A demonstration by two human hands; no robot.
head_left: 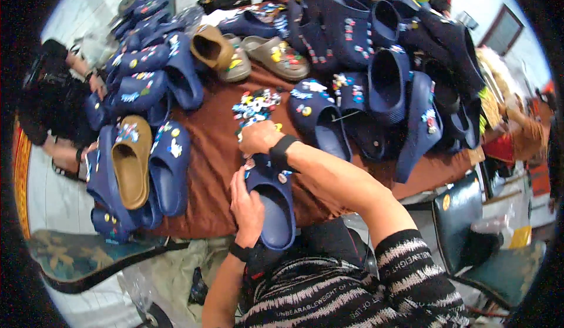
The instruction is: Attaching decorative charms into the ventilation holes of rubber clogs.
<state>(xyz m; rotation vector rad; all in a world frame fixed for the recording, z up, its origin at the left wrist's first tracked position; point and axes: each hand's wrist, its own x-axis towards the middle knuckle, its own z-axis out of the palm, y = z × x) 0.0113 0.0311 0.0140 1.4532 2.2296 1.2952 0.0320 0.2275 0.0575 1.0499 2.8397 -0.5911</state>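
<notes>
A navy foam clog [276,213] lies at the table's near edge, its open heel toward me. My left hand [247,207] is closed on the clog's left side. My right hand [262,137] reaches across the clog's toe to a small heap of colourful shoe charms [257,104]. Its fingers are curled at the near side of the heap; whatever they may pinch is hidden. A few charms show on the clog's toe beside my right wrist.
Piled navy clogs [388,87] fill the table's right side, and more navy clogs [169,169] stand at the left with a tan clog [130,169]. Grey-beige clogs [276,57] lie beyond the charms. Other people's hands [97,84] show at the left and far edges. A dark chair [461,228] stands right.
</notes>
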